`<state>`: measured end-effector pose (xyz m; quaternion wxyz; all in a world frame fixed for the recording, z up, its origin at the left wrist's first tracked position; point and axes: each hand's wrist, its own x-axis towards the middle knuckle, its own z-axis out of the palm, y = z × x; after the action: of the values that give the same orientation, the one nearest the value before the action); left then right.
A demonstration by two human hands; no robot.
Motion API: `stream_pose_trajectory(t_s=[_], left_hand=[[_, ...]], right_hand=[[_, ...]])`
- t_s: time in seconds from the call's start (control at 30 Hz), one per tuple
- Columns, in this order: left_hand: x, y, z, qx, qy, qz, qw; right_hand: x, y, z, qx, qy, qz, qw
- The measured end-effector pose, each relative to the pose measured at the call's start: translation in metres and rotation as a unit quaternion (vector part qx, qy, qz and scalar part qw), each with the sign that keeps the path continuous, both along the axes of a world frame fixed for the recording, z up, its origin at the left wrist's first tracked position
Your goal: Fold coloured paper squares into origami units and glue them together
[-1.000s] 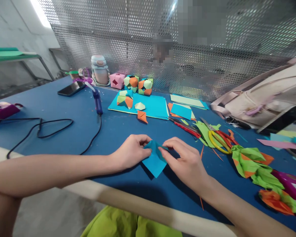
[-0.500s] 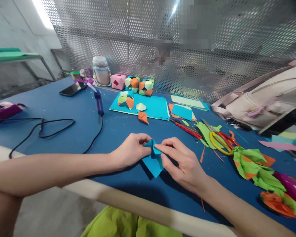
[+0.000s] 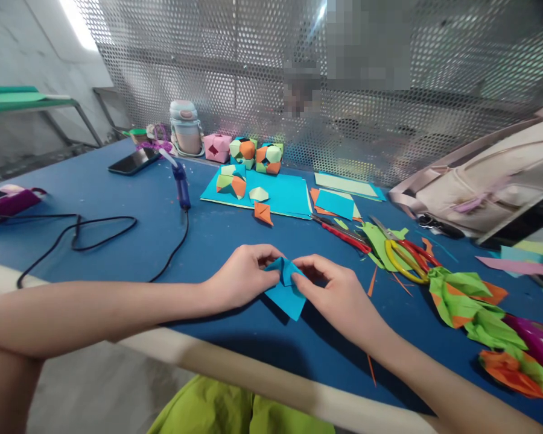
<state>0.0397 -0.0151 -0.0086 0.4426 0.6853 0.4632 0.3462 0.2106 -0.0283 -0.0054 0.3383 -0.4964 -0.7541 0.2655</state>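
Note:
A partly folded blue square of paper (image 3: 290, 299) is held just over the table near its front edge, one corner pointing toward me. My left hand (image 3: 248, 274) pinches its left upper side between thumb and fingers. On the right upper side, my right hand (image 3: 330, 286) grips it, with the thumb pressed on a small folded flap and the fingers behind. Beyond my hands lie an orange folded paper piece (image 3: 263, 213) and a pale green folded piece (image 3: 259, 194). A multicoloured paper unit (image 3: 230, 184) rests on the blue paper sheets (image 3: 280, 191).
Red-handled scissors (image 3: 344, 234) and yellow-and-red scissors (image 3: 405, 259) lie right, beside crumpled green paper (image 3: 466, 295). A glue gun (image 3: 180, 184) with a black cord stands left. Paper cubes (image 3: 256, 155), a bottle (image 3: 185, 128) and a backpack (image 3: 489, 175) line the mesh panel.
My right fingers have shifted from the top of the flap to a pinch on the paper's right side. The paper has turned slightly, its near corner moving right and up.

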Motion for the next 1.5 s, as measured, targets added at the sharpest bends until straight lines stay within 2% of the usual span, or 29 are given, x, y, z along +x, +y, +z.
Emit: stream_pose_trajectory(t_s=[0.2,0.47,0.57,0.77,1.0,1.17,1.4,1.5], left_hand=[[0.001,-0.002,0.001,0.017,0.023,-0.008,1.0],[0.0,0.001,0.001,0.009,0.021,-0.004,1.0],[0.0,0.002,0.001,0.001,0.016,0.001,1.0],[0.001,0.0,-0.001,-0.015,0.005,-0.014,1.0],[0.003,-0.002,-0.001,-0.014,0.012,-0.016,1.0],[0.003,-0.003,-0.001,-0.008,0.007,-0.021,1.0],[0.001,-0.001,-0.003,-0.025,-0.02,-0.006,0.999],[0.001,0.0,-0.004,-0.014,-0.008,-0.002,1.0]], right_hand=[[0.002,0.002,0.0,-0.05,0.02,-0.012,0.998],[0.003,0.001,0.005,-0.13,-0.001,0.064,0.989],[0.002,0.0,0.003,-0.079,-0.026,0.062,0.995],[0.005,0.001,-0.006,0.097,-0.015,0.023,0.995],[0.004,0.001,-0.006,0.212,-0.012,0.052,0.976],[0.002,-0.003,-0.004,0.221,-0.019,0.051,0.974],[0.007,0.0,-0.004,0.128,-0.059,-0.031,0.99],[0.008,0.002,-0.006,0.14,-0.068,-0.027,0.987]])
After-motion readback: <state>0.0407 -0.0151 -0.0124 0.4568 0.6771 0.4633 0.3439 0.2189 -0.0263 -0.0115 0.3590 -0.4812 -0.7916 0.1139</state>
